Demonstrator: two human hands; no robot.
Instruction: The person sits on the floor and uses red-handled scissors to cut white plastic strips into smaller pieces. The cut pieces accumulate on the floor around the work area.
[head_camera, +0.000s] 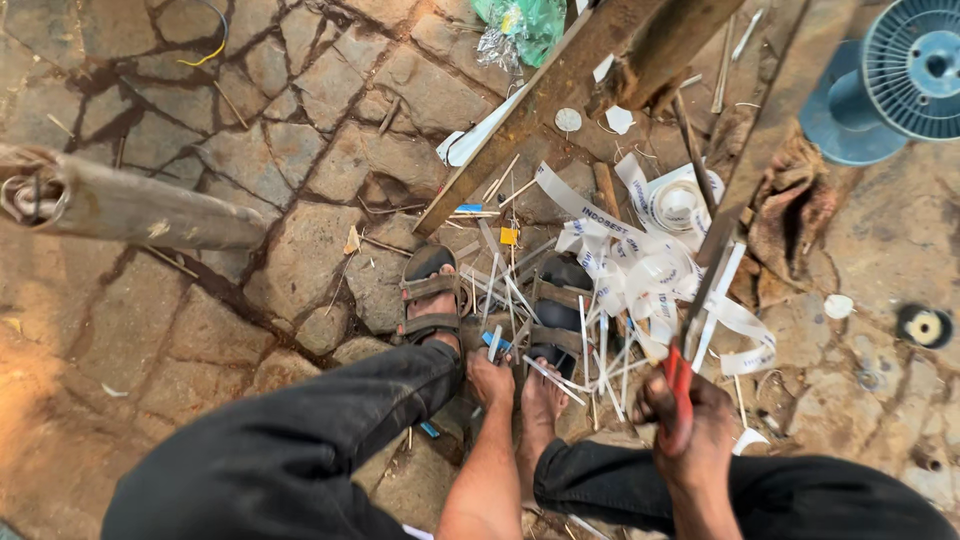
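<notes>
the right hand (688, 425) sits nearest the camera, low and right of centre, its fingers clamped around the red handle of a long, thin metal tool (705, 270). the tool's long axis runs up and away from the hand, leaning slightly to the right, its far end pointing toward the rusty metal bars (560, 95) at the top of the view. the left hand (490, 378) is down between the knees, fingers pinched together on a small blue-tipped white strip (495, 343); i cannot tell how firm that grip is. both legs wear dark trousers (300, 440), and the feet rest in brown strapped sandals (430, 300) on the floor of cracked stone paving (290, 130). around and just beyond the feet lies a scatter of thin white strips (600, 360), and past them a tangle of white printed tape (640, 260) with a roll of the same tape (680, 205) lying in it. a crumpled brown rag (790, 210) lies right of the tape. a grey pipe (130, 205) juts in from the left edge. farthest off, a blue spool (890, 80) is in the top right corner and a green plastic bag (525, 25) at the top.
</notes>
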